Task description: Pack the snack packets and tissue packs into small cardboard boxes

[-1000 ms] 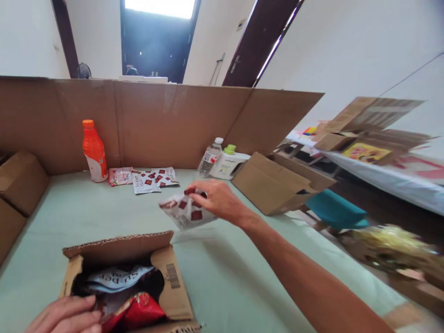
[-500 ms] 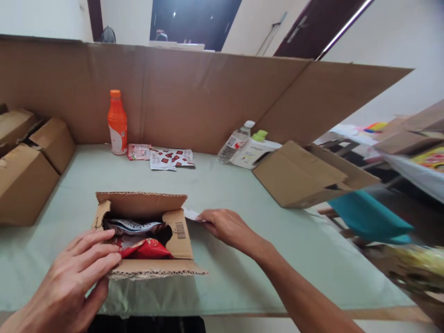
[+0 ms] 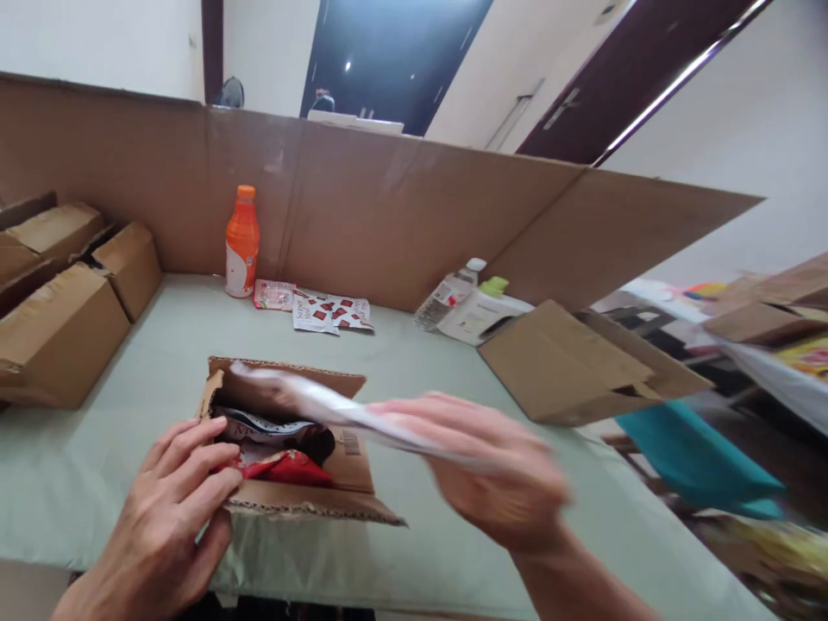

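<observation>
The right hand (image 3: 517,487), blurred, grips a white packet (image 3: 323,404) — its far end up over the open cardboard box (image 3: 304,500), red packet (image 3: 297,467) inside — while the left hand (image 3: 165,509) lays fingers on the box's left edge, whether clamping it I can't tell.

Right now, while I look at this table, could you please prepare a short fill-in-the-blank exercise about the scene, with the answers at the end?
1. The person's ____ hand holds the white packet over the open box.
2. Inside it, the front packet is ____.
3. The tall bottle at the left has an ____ cap.
4. The white jug has a ____ lid.

Missing words: right; red; orange; green.
</observation>
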The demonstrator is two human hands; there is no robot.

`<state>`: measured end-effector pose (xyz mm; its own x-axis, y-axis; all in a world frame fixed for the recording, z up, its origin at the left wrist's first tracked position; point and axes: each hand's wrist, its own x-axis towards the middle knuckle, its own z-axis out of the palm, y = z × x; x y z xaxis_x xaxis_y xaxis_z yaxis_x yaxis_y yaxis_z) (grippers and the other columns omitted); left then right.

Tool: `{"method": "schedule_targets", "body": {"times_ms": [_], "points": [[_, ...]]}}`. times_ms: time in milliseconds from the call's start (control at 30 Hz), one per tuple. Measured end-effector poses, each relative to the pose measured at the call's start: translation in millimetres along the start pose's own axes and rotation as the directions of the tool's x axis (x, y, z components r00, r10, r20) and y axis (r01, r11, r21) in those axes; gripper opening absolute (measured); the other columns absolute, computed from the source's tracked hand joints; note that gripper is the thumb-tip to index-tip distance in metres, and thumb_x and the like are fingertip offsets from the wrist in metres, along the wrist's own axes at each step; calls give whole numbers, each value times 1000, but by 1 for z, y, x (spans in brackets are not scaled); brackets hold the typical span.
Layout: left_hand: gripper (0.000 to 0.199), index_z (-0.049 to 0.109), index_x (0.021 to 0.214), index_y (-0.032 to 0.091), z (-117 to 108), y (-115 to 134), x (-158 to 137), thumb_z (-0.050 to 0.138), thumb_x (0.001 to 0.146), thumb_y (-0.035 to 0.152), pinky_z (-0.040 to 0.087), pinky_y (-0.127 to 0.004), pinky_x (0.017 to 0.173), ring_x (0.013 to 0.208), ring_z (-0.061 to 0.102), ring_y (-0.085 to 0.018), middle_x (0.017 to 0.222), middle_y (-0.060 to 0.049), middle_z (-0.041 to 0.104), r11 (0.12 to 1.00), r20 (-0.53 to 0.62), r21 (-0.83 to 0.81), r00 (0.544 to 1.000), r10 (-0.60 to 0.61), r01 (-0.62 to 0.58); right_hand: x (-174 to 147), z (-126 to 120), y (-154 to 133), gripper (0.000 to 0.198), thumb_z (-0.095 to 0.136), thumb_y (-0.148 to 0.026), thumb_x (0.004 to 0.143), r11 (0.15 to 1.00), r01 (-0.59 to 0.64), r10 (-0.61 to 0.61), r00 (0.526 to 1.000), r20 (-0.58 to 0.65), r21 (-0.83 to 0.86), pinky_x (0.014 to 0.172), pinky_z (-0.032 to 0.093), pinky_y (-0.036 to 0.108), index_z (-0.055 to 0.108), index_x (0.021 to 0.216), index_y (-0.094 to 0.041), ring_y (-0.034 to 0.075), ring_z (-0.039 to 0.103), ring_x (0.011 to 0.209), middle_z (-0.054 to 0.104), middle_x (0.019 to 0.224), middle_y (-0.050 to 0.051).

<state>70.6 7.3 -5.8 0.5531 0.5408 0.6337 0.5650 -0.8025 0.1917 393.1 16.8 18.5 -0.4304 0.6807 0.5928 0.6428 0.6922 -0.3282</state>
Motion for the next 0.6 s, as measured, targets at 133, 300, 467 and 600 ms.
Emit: {"method": "schedule_targets", "body": {"times_ms": [133, 300, 467, 600], "points": [[29, 62, 102, 19, 4, 6, -6, 49, 86, -1, 34, -47, 118, 137, 47, -26, 114, -7, 71, 997, -29, -48, 997, -67, 66, 50, 40, 1, 38, 48, 0, 89, 979, 40, 59, 883, 465, -200, 65, 47, 27, 76, 103, -22, 17, 72, 76, 80, 92, 5], [27, 59, 100, 21, 5, 2, -6, 49, 86, -1, 38, -44, 114, 140, 45, -25, 113, -6, 70, 995, -8, -71, 998, -65, 64, 99, 72, -6, 26, 56, -7, 88, 952, 40, 225, 584, 780, -304, 62, 39, 27, 77, 95, -20, 23, 74, 90, 80, 96, 8], [26, 59, 100, 20, 5, -5, -5, 49, 88, 0, 40, -42, 110, 140, 45, -25, 113, -7, 70, 999, -17, -49, 1000, -17, 16, 112, 82, -14, 28, 55, -10, 92, 960, 34, 216, 542, 812, -278, 67, 41, 28, 77, 107, -20, 26, 74, 96, 80, 102, 11], [25, 60, 99, 19, 2, -5, -4, 49, 87, 0, 41, -41, 110, 139, 47, -25, 114, -9, 70, 999, -8, -29, 1000, 28, -28, 105, 72, -22, 39, 59, -21, 96, 980, 20, 141, 622, 770, -196, 77, 46, 28, 63, 134, -23, 25, 70, 108, 74, 123, 8]]}}
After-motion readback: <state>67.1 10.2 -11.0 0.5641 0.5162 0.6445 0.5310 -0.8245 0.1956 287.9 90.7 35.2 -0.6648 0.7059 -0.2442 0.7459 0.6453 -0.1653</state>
